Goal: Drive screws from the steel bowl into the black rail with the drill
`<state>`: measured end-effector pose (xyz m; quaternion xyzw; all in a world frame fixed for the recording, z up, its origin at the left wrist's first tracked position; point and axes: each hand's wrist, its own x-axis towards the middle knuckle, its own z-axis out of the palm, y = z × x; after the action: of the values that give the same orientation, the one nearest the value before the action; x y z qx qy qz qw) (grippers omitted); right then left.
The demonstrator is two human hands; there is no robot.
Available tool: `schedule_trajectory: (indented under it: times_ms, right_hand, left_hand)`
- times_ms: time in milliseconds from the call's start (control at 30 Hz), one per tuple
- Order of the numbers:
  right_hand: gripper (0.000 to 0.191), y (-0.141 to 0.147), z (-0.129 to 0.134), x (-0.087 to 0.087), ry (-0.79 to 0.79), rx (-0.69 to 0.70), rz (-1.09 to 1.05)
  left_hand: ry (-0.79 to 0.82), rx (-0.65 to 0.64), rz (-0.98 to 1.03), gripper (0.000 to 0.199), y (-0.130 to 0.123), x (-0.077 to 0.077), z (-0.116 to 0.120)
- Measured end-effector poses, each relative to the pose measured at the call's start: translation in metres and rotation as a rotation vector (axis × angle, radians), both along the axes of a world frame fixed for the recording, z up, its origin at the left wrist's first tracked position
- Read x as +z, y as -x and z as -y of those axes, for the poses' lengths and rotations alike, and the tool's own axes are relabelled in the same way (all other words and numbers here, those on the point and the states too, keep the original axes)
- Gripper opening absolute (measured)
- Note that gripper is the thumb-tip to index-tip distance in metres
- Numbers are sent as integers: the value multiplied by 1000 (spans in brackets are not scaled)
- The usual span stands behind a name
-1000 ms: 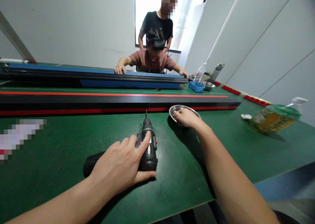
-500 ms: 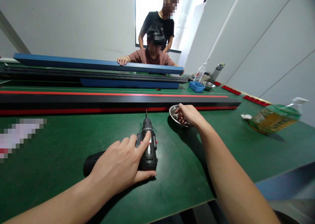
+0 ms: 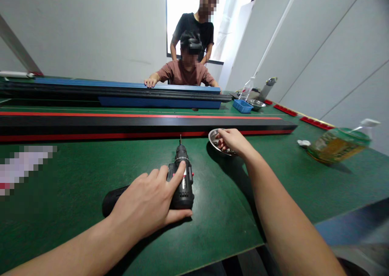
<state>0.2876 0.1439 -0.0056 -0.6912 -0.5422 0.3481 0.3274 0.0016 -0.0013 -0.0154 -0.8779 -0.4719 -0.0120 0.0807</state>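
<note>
A black cordless drill lies on its side on the green table, its bit pointing toward the far side. My left hand is wrapped over the drill, index finger along its body and thumb by its rear end. To the right, my right hand dips into a round metal bowl of small dark pieces, perhaps screws. Its fingers are bent together inside the bowl, and what they pinch is hidden. Just beyond the drill bit runs a long black bar with red edges.
Across the table, a seated person's hand rests on a long blue bar behind dark bars. A blue basket and another metal bowl stand at the back right. A large plastic bottle lies to the right.
The blue bar across the table has come down behind the dark bars, with the other person's hand on it. My right fingers have shifted slightly in the bowl; my left hand stays on the drill.
</note>
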Motion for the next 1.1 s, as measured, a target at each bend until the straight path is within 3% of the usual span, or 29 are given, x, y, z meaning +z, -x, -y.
schedule_trajectory:
  times_ms: [167, 333, 567, 800, 1000, 1100]
  right_hand:
    - [15, -8, -4, -5, -114, 59, 190]
    - [36, -10, -3, -6, -165, 72, 157]
    - [36, -11, -8, -12, -410, -31, 234]
    - [28, 31, -2, -7, -609, 78, -9]
    - [22, 80, -7, -14, -594, 182, -21]
    - [20, 96, -17, -25, -564, 160, 13]
  left_hand:
    - [3, 0, -5, 95, 0, 0, -1]
    - [6, 3, -9, 95, -1, 1, -1]
    - [13, 5, -3, 96, 1, 0, -1]
    - [24, 1, 0, 98, -1, 1, -1]
    - [42, 1, -1, 100, -1, 0, 0]
    - [46, 0, 12, 98, -1, -1, 0]
